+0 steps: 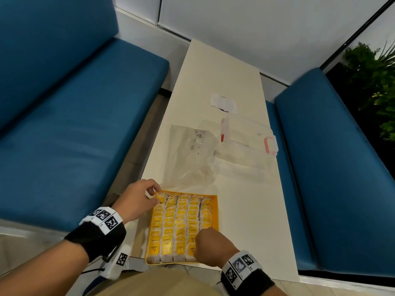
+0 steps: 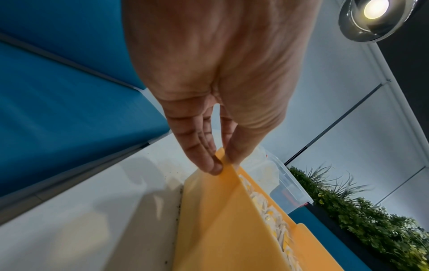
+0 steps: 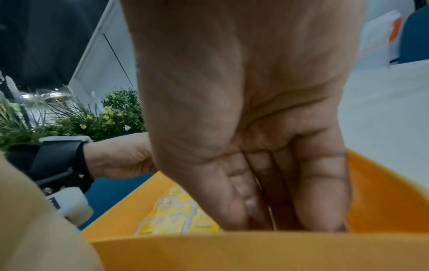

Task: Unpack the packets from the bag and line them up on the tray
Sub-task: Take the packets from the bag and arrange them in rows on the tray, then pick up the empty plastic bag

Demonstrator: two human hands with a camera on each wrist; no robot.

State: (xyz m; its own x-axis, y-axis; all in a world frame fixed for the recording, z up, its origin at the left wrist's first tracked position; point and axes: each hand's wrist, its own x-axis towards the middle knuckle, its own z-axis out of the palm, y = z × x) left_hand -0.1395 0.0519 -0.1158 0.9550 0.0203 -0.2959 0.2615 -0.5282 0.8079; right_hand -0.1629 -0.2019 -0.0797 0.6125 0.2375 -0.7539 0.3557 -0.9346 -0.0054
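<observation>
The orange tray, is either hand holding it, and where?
The left hand pinches the orange tray at its far left corner rim. The right hand reaches down among the packets at the near right; no grip shows.

Packets (image 1: 183, 223) in tray (image 1: 215, 212); bag (image 1: 192, 154) behind.

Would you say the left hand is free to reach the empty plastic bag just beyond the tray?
Probably not yet: the left hand grips the tray corner. The bag lies unobstructed just beyond.
</observation>
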